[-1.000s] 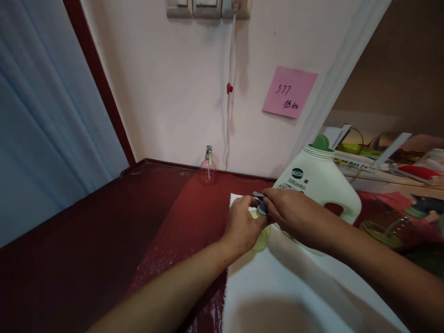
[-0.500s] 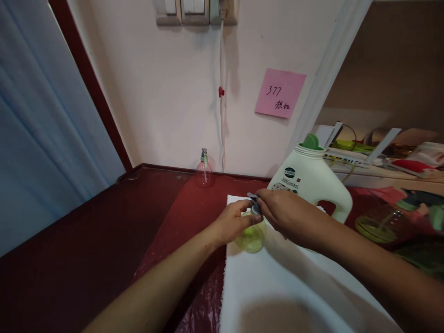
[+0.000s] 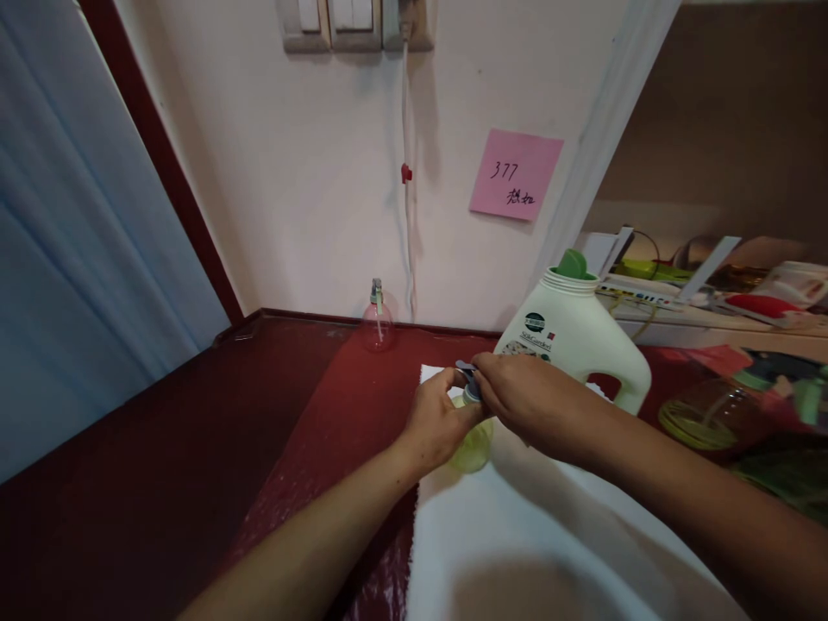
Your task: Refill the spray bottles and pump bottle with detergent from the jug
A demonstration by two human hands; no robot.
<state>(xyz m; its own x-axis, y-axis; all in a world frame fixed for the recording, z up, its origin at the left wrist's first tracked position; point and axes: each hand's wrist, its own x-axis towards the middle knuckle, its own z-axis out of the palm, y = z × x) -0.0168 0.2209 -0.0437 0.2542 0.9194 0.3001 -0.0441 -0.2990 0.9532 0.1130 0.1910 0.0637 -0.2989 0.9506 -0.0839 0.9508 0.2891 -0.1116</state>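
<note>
A small round see-through yellow spray bottle (image 3: 474, 450) stands on a white cloth (image 3: 517, 535). My left hand (image 3: 436, 421) is closed around its neck, thumb on the near side and fingers on the far side. Over the grey spray head (image 3: 471, 384) on top, my right hand (image 3: 517, 390) is closed, with its fingers pressed against the trigger part. Much of the head is hidden by my fingers. Just behind the right hand is a large pale green jug (image 3: 575, 319) with a green piece in its mouth.
A clear pink spray bottle (image 3: 378, 326) stands against the wall on the red tabletop (image 3: 329, 405). At right lies another yellowish spray bottle (image 3: 702, 414) with a dark head. A shelf (image 3: 679, 315) holds several items. A white cord (image 3: 407, 233) hangs from a socket.
My left fingers have drawn in closer around the bottle's neck and spray head. The right hand keeps its hold on the head. The whole view has shifted slightly.
</note>
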